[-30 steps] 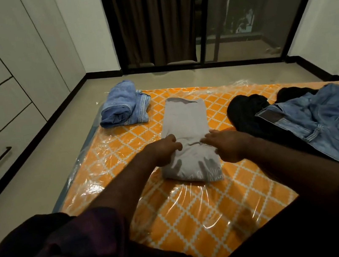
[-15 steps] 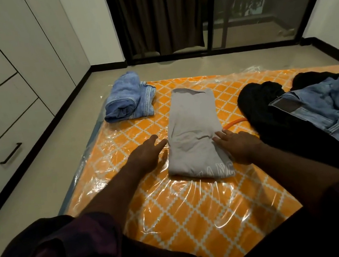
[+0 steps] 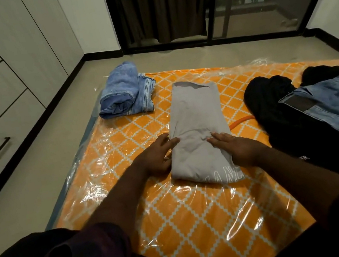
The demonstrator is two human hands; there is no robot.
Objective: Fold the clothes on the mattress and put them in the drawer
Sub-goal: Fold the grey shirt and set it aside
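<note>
Head view: grey shirt, folded to a long strip at frame centre on the mattress, long axis from lower frame toward upper. Left hand at its left edge, fingers straight, tips touching cloth. Right hand flat on the right half, fingers extended. Both equally near; next fold likely end over end. Drawers at left edge, well apart.

The person wears a dark purple-red top with short sleeves. Both arms are bare. A small ring sits on the right hand.
</note>
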